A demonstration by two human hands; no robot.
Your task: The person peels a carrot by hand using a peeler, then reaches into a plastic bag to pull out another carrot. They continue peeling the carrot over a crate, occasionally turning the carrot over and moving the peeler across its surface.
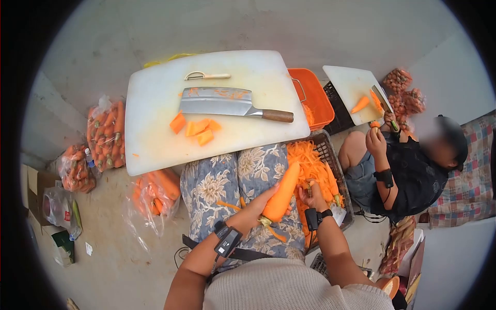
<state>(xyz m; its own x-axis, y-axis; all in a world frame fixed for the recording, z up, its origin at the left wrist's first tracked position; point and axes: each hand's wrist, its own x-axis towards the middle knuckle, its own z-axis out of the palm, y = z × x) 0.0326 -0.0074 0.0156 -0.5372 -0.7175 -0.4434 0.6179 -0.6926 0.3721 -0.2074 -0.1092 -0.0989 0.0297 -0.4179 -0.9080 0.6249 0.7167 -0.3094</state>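
My left hand (262, 201) is closed around the lower part of a large peeled carrot (284, 194), its stem end pointing down toward my lap. Beside it, over the crate, my right hand (312, 196) has its fingers bent together around a small brownish thing too small to name. Orange carrot peelings (305, 155) fill the black crate (346, 199) under that hand. On the big white cutting board (155, 103) in front lie a cleaver (217, 103), a white peeler (206, 76) and several carrot chunks (196, 127).
Bags of carrots (107, 135) stand on the floor at left, and another open bag (155, 196) lies by my knee. An orange bin (312, 98) sits behind the crate. At right, another person (413, 170) holds a knife and carrot near a smaller board (351, 88).
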